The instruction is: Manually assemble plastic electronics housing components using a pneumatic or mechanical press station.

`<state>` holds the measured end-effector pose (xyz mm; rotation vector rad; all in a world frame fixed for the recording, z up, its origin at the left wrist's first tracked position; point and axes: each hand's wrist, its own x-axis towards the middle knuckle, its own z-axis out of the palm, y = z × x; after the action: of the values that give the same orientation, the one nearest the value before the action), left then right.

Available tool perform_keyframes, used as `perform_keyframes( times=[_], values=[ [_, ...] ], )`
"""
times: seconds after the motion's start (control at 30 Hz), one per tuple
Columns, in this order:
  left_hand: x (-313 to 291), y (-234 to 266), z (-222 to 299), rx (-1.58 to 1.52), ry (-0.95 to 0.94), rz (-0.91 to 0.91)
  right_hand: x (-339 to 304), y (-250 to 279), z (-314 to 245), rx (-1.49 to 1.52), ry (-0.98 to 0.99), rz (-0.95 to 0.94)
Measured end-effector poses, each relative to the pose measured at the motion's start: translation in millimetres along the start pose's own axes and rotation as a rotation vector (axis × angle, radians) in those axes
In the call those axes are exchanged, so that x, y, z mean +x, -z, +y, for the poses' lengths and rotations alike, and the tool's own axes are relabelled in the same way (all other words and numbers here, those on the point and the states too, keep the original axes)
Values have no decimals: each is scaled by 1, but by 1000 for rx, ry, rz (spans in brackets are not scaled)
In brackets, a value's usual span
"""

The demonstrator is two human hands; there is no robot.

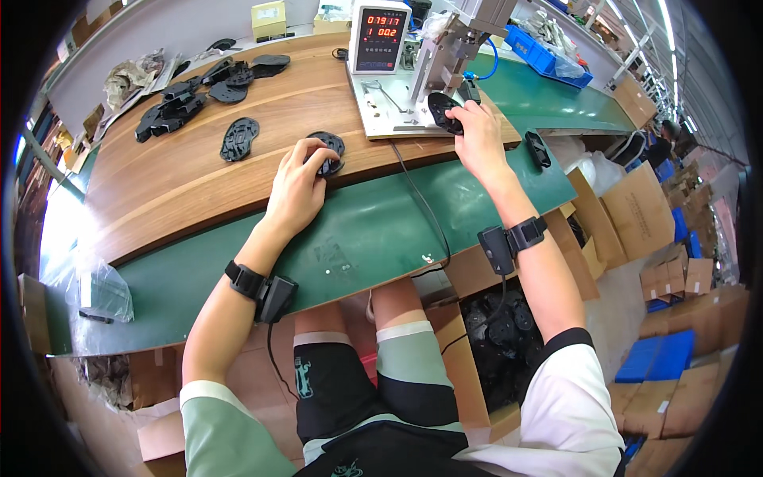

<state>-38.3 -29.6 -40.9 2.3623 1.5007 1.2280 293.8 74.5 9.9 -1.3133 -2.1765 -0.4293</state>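
My left hand is closed over a black plastic shell part at the front edge of the wooden board, its fingers gripping the part's near side. My right hand pinches another black plastic part, tilted up at the base of a metal press. Beside the press stands a white control box with a lit red display. A single black shell lies on the board left of my left hand. Farther back is a pile of similar black parts.
The wooden board rests on a green tabletop. A black cable runs over the front edge. Another black part lies at the right. A blue tray stands behind; an open carton of black parts sits below the table.
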Motion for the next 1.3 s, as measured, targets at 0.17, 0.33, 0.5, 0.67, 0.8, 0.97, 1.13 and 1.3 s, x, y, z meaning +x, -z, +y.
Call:
perform_keyframes(
  times=[0.17,0.33,0.5,0.67,0.8,0.97,1.13,1.3],
  values=[
    [-2,-3,8,-65,20,-4,-1,-3,1,20,-26,40],
    [-5,-2,8,16,-35,22,0,-3,-3,34,-15,69],
    [-6,-4,5,5,3,9,-1,-1,-4,42,-17,65],
    [-4,-3,5,-76,-16,29,0,-2,-3,30,-9,76],
    [-4,-3,3,-58,-64,58,0,-3,-6,43,-29,75],
    [-1,4,13,-184,58,13,0,0,-3,55,-27,56],
    [-1,8,15,-151,71,23,-2,-4,-3,29,-31,90],
    [-1,5,2,61,-62,157,-1,-6,-3,41,-24,103]
  ],
)
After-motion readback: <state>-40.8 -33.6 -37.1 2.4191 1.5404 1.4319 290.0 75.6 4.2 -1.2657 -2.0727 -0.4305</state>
